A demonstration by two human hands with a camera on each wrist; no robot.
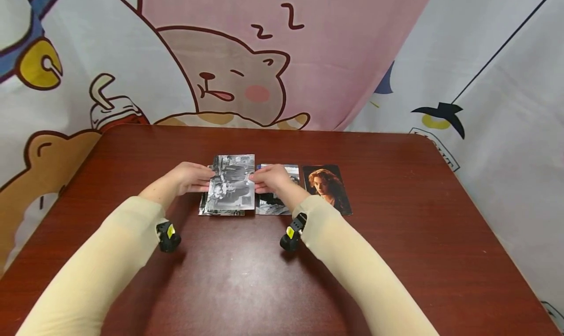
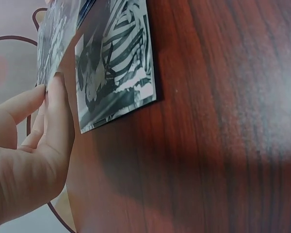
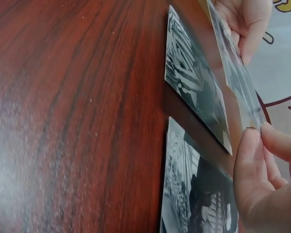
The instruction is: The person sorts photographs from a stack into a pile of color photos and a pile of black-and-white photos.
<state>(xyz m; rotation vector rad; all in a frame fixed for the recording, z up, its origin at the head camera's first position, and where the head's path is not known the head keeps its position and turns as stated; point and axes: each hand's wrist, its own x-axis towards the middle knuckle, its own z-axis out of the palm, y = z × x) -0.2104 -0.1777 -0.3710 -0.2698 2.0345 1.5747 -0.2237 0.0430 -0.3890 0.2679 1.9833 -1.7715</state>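
Note:
Both hands hold one black-and-white photo card (image 1: 232, 181) by its opposite side edges, raised above the table. My left hand (image 1: 194, 178) pinches its left edge between thumb and fingers; my right hand (image 1: 273, 180) pinches the right edge. Below the raised card lies another black-and-white photo with striped clothing (image 2: 123, 58), mostly covered in the head view. Beside it, partly behind the right hand, is a further black-and-white photo (image 3: 196, 194). A colour portrait card (image 1: 328, 188) of a person with reddish hair lies at the right end of the row.
The brown wooden table (image 1: 238, 277) extends around the cards on all sides. Behind its far edge hangs a cloth (image 1: 352, 42) printed with cartoon animals. Each wrist wears a black camera (image 1: 168, 236) on a strap.

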